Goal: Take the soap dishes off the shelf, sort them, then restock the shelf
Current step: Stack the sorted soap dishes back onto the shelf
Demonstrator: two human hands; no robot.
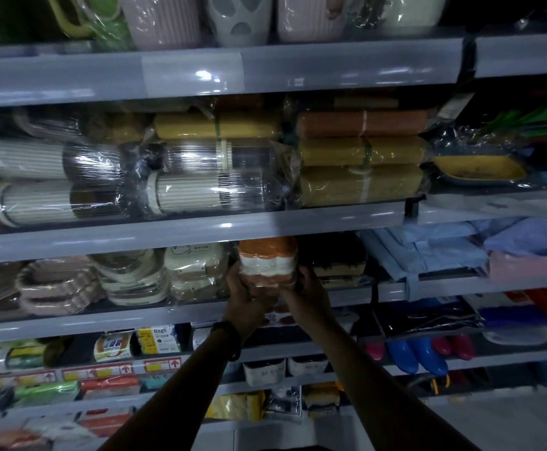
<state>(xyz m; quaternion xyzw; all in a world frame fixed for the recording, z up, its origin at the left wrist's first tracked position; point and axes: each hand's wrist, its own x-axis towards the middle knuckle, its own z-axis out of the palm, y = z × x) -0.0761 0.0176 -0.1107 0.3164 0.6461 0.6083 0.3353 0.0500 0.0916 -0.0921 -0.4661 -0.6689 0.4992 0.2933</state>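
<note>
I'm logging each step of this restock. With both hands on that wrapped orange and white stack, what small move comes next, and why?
Probably slide the plastic-wrapped orange and white stack straight back: left hand and right hand hold it at the grey shelf's front edge, beside the cream soap dishes.

Both hands reach up to one shelf (135, 315) of a dim shop rack, the left hand (244, 292) and the right hand (308, 291) clasping between them a plastic-wrapped stack of soap dishes (268, 260), orange on top and white below. The stack sits at the shelf's front edge, just right of a wrapped cream pack (197, 271) and further stacked dishes (128, 278). A dark wristband (229, 336) circles the left wrist, and wrapped ribbed containers (200, 193) lie on the shelf above.
</note>
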